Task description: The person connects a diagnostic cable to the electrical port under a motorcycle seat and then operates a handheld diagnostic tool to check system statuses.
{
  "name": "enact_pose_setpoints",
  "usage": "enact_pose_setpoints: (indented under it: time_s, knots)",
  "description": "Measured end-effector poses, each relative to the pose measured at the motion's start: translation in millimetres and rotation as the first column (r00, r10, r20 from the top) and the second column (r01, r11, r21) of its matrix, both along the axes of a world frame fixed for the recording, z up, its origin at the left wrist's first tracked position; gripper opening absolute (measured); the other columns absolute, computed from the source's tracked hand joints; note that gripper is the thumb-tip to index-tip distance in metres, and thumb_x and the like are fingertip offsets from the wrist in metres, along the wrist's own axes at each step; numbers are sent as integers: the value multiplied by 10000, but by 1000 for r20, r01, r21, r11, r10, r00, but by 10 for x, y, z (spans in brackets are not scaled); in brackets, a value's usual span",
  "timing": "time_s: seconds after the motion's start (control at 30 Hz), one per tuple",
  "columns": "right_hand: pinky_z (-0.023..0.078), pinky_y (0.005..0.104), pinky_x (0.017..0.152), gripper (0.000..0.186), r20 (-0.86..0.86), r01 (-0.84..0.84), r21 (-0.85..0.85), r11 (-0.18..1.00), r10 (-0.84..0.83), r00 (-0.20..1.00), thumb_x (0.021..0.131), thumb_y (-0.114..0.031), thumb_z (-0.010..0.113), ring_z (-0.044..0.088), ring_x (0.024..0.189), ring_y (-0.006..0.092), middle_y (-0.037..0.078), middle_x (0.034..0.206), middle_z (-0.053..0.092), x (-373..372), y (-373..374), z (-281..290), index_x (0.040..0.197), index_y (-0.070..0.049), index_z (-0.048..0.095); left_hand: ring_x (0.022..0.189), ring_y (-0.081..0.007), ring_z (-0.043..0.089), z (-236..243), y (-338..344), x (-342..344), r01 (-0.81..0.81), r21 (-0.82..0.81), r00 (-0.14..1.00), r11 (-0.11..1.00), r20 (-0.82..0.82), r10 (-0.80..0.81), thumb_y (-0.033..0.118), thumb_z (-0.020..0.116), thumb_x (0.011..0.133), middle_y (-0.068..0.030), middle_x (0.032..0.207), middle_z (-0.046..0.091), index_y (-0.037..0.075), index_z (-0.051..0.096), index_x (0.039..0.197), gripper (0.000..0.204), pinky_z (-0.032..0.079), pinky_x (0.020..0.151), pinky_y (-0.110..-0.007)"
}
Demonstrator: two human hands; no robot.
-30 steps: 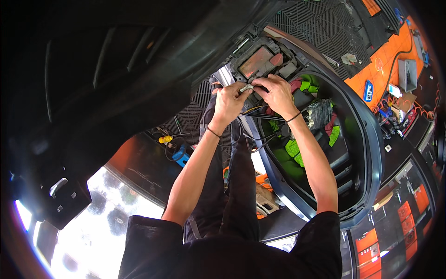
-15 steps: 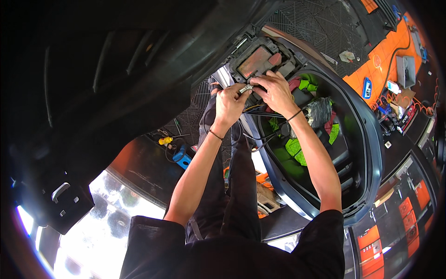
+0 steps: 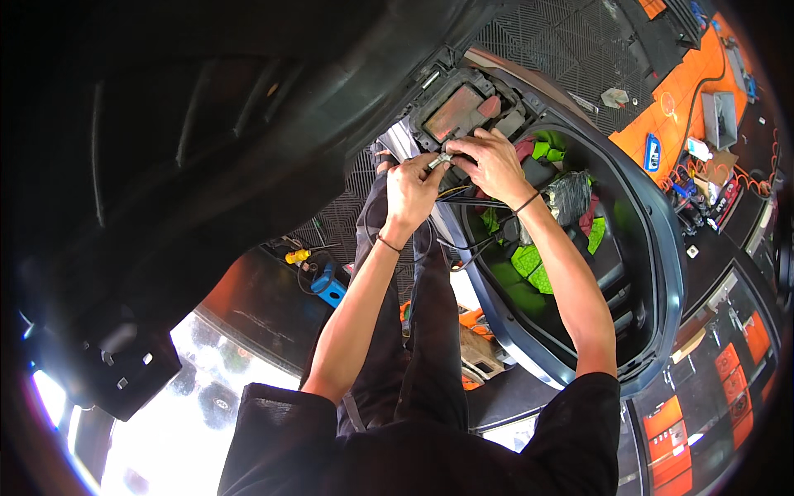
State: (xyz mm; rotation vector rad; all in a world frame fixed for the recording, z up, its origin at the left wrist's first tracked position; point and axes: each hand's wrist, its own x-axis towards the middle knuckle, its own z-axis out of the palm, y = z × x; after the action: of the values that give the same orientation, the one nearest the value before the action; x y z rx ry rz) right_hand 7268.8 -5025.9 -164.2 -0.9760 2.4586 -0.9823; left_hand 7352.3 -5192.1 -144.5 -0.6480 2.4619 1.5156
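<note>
My left hand [image 3: 410, 192] pinches a small light-coloured connector [image 3: 440, 160] between thumb and fingers. My right hand [image 3: 491, 169] grips the same connector from the right, fingers bent around it. Both hands are just below a battery compartment [image 3: 451, 116] with a reddish top, at the upper end of an open dark storage bin [image 3: 652, 314] on a vehicle. Dark cables and a yellow wire run below my hands. Green and red cloths [image 3: 533, 264] and a plastic-wrapped bundle [image 3: 566, 202] lie inside the bin.
A raised black panel or seat [image 3: 182, 124] fills the upper left. A blue tool [image 3: 329, 288] with a yellow part lies below it. Orange flooring [image 3: 637, 140] at the right holds a blue bottle, grey box [image 3: 718, 120] and coiled hose. Cabinets with orange drawers stand lower right.
Both hands stay pinched at the connector with barely any motion. The whole view has shifted slightly, so the scene sits a little differently in the picture.
</note>
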Motion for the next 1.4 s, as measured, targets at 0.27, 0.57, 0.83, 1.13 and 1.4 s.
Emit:
enact_pose_setpoints:
  time_s: [0.27,0.57,0.83,1.13,1.4]
  knots:
    - [496,385,796,192,-9,-9,31,999,10,1000,866,-199,693,653,862,222,1,950,721,11,13,28,1051,-149,693,766,-66,611,320,-217,247,121,193,993,974,-21,-119,68,754,854,-35,862,675,-4,709,1079,240,511,706,-245]
    - [499,420,861,463,220,305,-36,952,-290,931,809,-74,708,628,927,326,134,1112,670,227,53,420,1258,-101,598,846,-100,645,347,-242,377,82,246,997,966,-25,-78,64,693,912,-63,927,698,-24,693,1045,159,526,772,-246]
    - [412,433,986,293,-53,273,168,947,-268,962,849,-226,703,534,1085,314,110,1129,588,1287,529,733,1082,-50,679,1039,-239,670,157,-441,552,-435,674,897,597,267,352,-56,520,922,-127,1058,650,-96,612,1135,236,549,947,-312]
    - [376,494,1085,398,-57,481,60,875,-478,876,812,-85,681,464,1258,424,184,1342,499,1746,671,855,1208,-79,644,1078,-390,641,491,-19,657,526,-109,848,844,-17,-530,179,710,859,-228,991,685,2,673,1021,243,511,912,-414]
    - [530,393,813,568,305,989,147,-14,-951,-58,890,-274,713,663,989,325,244,1160,604,1723,467,533,1255,118,525,969,-379,676,805,362,1033,599,-205,797,774,67,-600,214,724,858,-195,1024,713,18,701,1072,291,534,826,-444]
